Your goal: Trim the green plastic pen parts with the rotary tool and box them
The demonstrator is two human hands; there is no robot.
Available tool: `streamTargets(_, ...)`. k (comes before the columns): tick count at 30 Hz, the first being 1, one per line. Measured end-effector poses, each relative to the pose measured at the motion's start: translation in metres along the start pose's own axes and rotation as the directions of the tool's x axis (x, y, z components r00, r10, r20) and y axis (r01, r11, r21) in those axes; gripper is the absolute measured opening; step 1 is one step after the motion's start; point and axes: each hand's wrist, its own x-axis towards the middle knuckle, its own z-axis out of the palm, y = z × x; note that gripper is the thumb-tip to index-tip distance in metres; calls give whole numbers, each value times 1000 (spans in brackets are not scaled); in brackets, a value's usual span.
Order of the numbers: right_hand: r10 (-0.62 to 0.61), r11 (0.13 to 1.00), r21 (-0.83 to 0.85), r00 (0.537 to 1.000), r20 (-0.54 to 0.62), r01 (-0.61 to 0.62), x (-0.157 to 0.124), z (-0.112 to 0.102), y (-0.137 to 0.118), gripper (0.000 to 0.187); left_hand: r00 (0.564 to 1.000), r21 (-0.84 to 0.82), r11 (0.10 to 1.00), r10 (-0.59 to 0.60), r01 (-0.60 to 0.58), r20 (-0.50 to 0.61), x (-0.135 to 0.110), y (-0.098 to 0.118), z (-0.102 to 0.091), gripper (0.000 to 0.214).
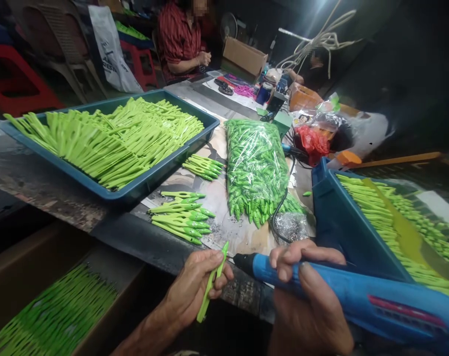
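My left hand (pixel 194 289) is closed around a single green plastic piece (pixel 211 283), held upright at the table's near edge. My right hand (pixel 306 301) grips a blue electric screwdriver (pixel 357 294), and its dark tip (pixel 239 259) points left, just beside the top of the green piece. On the table just beyond lies a small pile of green pieces (pixel 182 215). A second small pile (pixel 204 166) lies farther back.
A blue tray (pixel 142 185) full of green pieces stands at the left. A clear bag (pixel 256 168) of green parts lies in the middle. Another blue tray (pixel 343 227) with green pieces stands at the right. A box (pixel 54 306) of green pieces sits lower left. Two other people sit at the far end.
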Motion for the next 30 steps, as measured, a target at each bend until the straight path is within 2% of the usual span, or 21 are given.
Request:
streamTargets(10,22,1000,5,999,29,-22,-4,0,-2,18,1000,-8,1000,-12,12,-16,0,-2,1,22)
streamTargets(21,2,1000,7,1000,-12,-2,-1,-4,-8,17,998,-56,997,-54,55,21,0,1,-2,17)
streamTargets(30,-3,1000,11,999,-42,4,-1,-10,-8,17,987,-290,949,-90,126,132,-8,5,-10,18)
